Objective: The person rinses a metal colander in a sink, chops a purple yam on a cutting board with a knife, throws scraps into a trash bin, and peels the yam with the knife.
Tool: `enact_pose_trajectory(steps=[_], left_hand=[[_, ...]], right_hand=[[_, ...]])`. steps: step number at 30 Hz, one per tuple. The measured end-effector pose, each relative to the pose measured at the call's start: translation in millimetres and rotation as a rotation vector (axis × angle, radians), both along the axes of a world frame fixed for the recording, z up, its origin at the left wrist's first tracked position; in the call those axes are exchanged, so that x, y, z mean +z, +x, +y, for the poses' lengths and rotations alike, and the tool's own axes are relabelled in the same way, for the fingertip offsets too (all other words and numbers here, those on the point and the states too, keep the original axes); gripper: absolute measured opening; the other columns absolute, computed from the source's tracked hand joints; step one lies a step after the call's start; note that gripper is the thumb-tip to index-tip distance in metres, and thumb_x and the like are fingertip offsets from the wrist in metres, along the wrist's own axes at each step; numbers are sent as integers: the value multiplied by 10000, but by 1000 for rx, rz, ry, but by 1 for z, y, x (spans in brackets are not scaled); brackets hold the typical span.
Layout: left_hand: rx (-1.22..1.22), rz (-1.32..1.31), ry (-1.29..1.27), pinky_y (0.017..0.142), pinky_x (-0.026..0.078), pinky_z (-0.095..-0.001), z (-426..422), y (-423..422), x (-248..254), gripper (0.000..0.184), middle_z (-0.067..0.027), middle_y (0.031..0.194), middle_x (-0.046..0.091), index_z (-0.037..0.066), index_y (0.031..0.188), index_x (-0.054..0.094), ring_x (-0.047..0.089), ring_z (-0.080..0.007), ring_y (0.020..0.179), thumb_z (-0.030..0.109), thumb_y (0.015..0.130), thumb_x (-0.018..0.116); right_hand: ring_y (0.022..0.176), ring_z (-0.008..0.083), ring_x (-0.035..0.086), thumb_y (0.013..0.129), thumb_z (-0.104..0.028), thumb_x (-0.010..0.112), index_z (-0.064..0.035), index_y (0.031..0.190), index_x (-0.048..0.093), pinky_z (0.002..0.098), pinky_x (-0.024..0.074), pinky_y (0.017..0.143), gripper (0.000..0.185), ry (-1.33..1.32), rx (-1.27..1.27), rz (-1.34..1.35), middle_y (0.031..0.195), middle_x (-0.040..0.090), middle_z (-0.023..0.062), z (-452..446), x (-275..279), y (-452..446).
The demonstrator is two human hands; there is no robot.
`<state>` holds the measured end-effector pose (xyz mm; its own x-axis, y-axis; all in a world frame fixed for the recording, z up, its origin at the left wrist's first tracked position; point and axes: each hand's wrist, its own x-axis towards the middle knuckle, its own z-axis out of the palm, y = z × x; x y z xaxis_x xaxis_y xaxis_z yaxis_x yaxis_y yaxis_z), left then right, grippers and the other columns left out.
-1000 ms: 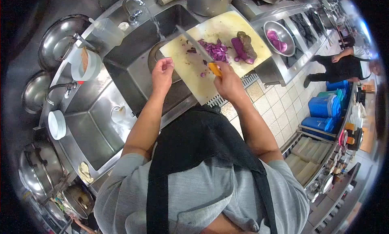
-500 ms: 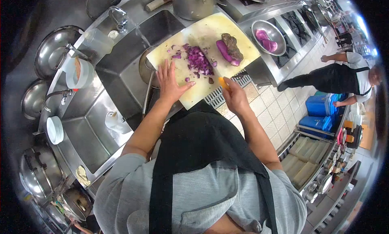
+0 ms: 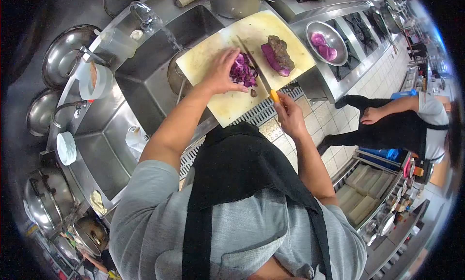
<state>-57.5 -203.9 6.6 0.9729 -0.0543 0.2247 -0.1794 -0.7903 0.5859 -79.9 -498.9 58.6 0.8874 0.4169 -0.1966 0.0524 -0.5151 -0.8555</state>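
A cutting board (image 3: 232, 108) bridges the edge of the sink, with a heap of purple peelings (image 3: 243, 71) on it. My left hand (image 3: 220, 75) cups the heap from the left, fingers extended and thumb apart. My right hand (image 3: 289, 116) is closed round the yellow handle of a knife (image 3: 255, 67). The blade lies along the right side of the peelings, its tip toward the far edge of the board. Right of the blade rests a partly peeled purple yam (image 3: 277, 57), rough brown skin still on part of it.
Water runs from a faucet (image 3: 145, 16) into the sink (image 3: 145, 81). A metal bowl (image 3: 327, 43) with purple pieces sits on the stove at right. A large pot (image 3: 232, 4) stands beyond the board. Another person (image 3: 387, 127) in a black apron is at the right.
My left hand has slid up and right, from lying spread on the board to cupping the peelings. The knife has shifted alongside the heap. The other person has moved nearer.
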Motion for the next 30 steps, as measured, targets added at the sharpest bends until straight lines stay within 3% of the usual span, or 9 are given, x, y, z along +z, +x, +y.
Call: enact_pose_trajectory(steps=[3, 4, 7, 11, 19, 24, 27, 29, 30], left_hand=[[4, 1, 3, 1176, 260, -499, -16, 6, 4, 1258, -197, 1517, 337, 99, 1502, 320, 297, -395, 1415, 571, 492, 902], [14, -19, 34, 1169, 273, -494, -19, 8, 4, 1213, -185, 1493, 367, 107, 1487, 352, 325, -388, 1391, 560, 503, 898], [19, -41, 48, 1154, 298, -487, -26, 12, -2, 1089, -166, 1443, 420, 112, 1444, 423, 376, -374, 1342, 520, 545, 883], [77, -100, -6, 1121, 330, -480, -38, 12, -7, 812, -173, 1383, 447, 96, 1335, 529, 410, -379, 1286, 406, 646, 825], [148, -188, -109, 1103, 339, -496, -48, 16, -13, 693, -209, 1418, 432, 88, 1335, 531, 413, -400, 1294, 317, 730, 780], [257, -293, -300, 1082, 363, -479, -46, 25, -21, 635, -221, 1391, 452, 51, 1289, 553, 443, -398, 1265, 271, 737, 776], [368, -388, -554, 1020, 428, -428, -44, 33, -14, 525, -195, 1290, 546, 28, 1244, 576, 546, -347, 1158, 214, 785, 749], [458, -201, -1399, 887, 506, -394, -43, 36, 1, 363, -144, 1147, 612, 6, 1177, 572, 624, -270, 973, 112, 846, 676], [524, -251, -1541, 815, 535, -368, -38, 43, -2, 268, -102, 1027, 651, 5, 1138, 598, 641, -225, 859, 119, 898, 627]], right_hand=[[592, 103, 549, 993, -200, 554, -19, 1341, 530, 257, 462, 533, 393, 111, -176, 274, 804, 615, 54, 0, 10, -6], [507, 58, 482, 1005, -219, 530, -45, 1349, 528, 211, 380, 422, 386, 206, -236, 344, 804, 589, 19, -4, 6, -10], [454, 84, 468, 999, -231, 547, -60, 1356, 516, 219, 372, 373, 397, 352, -215, 438, 829, 581, 47, -16, -2, -17], [521, 114, 524, 1004, -258, 528, -60, 1355, 508, 245, 420, 411, 403, 445, -280, 545, 852, 594, 62, -6, -9, -27], [529, 123, 521, 1013, -243, 498, -65, 1332, 515, 250, 429, 426, 366, 563, -311, 588, 850, 601, 64, 50, -26, -49], [530, 93, 534, 1015, -219, 504, -62, 1373, 512, 251, 457, 454, 391, 381, -241, 428, 799, 581, 30, 89, 2, -51], [522, 93, 522, 1004, -193, 523, -43, 1382, 502, 253, 444, 461, 407, 189, -244, 380, 791, 585, 41, 107, 36, -59], [517, 90, 505, 994, -170, 550, -25, 1391, 488, 256, 425, 463, 427, 183, -249, 324, 786, 584, 52, 112, 37, -62], [518, 88, 497, 992, -163, 555, -17, 1390, 486, 257, 416, 463, 430, 189, -256, 284, 786, 582, 49, 113, 43, -63]])
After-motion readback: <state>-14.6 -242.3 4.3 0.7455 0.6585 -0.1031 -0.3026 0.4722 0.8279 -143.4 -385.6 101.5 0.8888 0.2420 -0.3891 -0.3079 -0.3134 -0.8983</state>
